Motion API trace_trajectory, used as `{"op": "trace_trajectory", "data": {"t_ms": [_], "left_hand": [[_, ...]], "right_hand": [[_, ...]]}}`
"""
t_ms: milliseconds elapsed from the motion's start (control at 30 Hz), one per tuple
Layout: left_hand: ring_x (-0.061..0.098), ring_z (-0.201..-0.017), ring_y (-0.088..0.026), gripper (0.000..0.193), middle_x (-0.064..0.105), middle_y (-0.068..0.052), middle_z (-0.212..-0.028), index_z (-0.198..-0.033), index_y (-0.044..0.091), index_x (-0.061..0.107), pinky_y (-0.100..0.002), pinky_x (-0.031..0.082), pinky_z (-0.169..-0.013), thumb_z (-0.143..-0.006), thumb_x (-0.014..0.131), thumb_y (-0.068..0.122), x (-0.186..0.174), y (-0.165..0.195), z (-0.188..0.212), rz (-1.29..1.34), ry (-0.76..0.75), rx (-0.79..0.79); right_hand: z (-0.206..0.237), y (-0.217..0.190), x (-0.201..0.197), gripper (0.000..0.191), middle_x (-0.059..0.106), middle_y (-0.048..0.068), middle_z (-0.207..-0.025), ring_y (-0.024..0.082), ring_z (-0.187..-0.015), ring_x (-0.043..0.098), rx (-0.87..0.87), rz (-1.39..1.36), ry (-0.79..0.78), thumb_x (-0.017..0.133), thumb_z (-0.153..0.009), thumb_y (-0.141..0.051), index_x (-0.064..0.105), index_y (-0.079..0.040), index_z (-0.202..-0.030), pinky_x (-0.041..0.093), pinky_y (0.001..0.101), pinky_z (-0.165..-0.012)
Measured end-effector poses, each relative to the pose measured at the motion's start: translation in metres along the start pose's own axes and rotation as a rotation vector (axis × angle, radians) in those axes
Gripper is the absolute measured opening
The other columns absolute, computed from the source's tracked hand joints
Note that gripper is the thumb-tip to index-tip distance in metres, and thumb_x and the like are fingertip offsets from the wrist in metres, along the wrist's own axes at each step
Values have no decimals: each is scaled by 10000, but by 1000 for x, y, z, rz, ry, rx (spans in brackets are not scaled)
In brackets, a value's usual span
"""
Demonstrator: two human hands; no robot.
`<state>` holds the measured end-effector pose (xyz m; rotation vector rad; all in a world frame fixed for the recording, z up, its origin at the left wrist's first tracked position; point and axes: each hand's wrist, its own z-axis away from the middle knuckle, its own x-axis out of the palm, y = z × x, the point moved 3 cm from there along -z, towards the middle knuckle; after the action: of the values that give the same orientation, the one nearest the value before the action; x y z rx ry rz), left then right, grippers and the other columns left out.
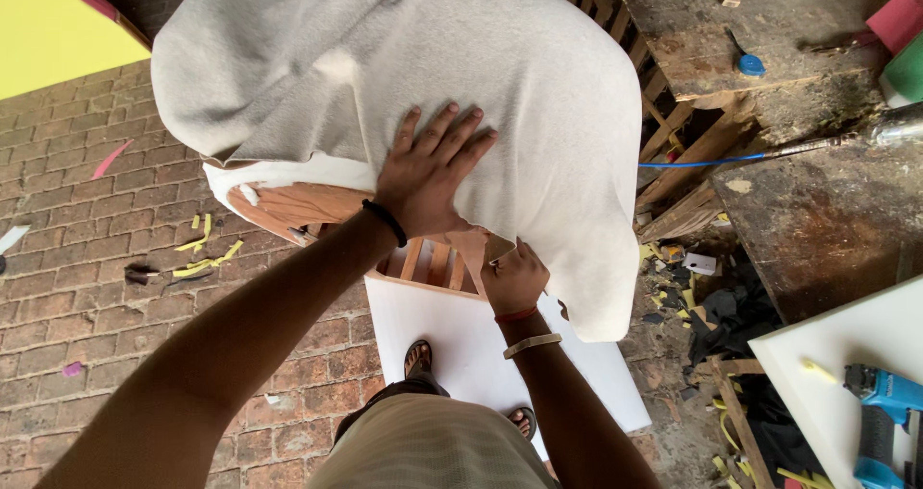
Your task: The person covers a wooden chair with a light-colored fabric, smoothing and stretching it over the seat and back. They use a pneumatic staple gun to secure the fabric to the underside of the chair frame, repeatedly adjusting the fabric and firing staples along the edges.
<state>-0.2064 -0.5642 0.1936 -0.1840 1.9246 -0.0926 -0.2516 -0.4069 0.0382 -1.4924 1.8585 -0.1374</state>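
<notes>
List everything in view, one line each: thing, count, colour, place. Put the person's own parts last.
fabric: one, grey, draped over the frame, centre
wooden frame: one, brown, under the fabric
foam sheet: one, white, on the floor below
brick floor: one, reddish, left
foam scraps: several, yellow, on the bricks
workbench: one, dark, right
power tool: one, blue, lower right
left hand: flat on the fabric
right hand: gripping the fabric edge

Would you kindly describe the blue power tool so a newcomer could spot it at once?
Look to the white board at the lower right edge. The blue power tool lies on its near corner, beside yellow scraps. It is the only bright blue-and-black tool there.
</notes>
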Motion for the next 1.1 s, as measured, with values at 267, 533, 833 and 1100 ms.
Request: {"op": "trace_trajectory", "data": {"t_ms": [267, 533, 833, 1100], "left_hand": [[270, -1529, -326, 1256, 368, -116, -1632, -1538, 150, 456, -616, 94, -1236, -555, 772, 865, 2, -6, -2, 32, 40, 5], [272, -1521, -320, 1256, 337, -91, -1633, -1554, 205, 388, -624, 111, -1233, -533, 818, 798, -7, -12, -4, -27, -52, -31], [279, -1506, -317, 1250, 353, -96, -1620, -1539, 189, 412, -633, 145, -1211, -518, 836, 770, -20, -11, -7, -7, -76, 6], [305, -1511, -274, 1036, 393, -68, -1617, -1521, 192, 464, -550, 170, -1249, -657, 836, 625, -6, -13, 4, 22, 30, 67]], "right_hand": [[-1, 13, 2, 198, 603, 51, -698, 267, -620, 600, 33, -21, -97, 698, -766, -35, 515, -89, -711, 476, 383, -506], [-16, -2, -12, 253, 592, 62, -674, 297, -581, 583, 11, -39, -90, 750, -791, -75, 515, -98, -699, 472, 408, -502], [-18, -1, -37, 210, 634, 75, -648, 320, -569, 620, 119, 185, -338, 763, -727, -103, 568, -117, -654, 511, 432, -526], [-16, 11, -12, 162, 657, 44, -709, 282, -619, 640, 48, 214, -262, 751, -718, -103, 601, -109, -659, 512, 408, -532]]}}
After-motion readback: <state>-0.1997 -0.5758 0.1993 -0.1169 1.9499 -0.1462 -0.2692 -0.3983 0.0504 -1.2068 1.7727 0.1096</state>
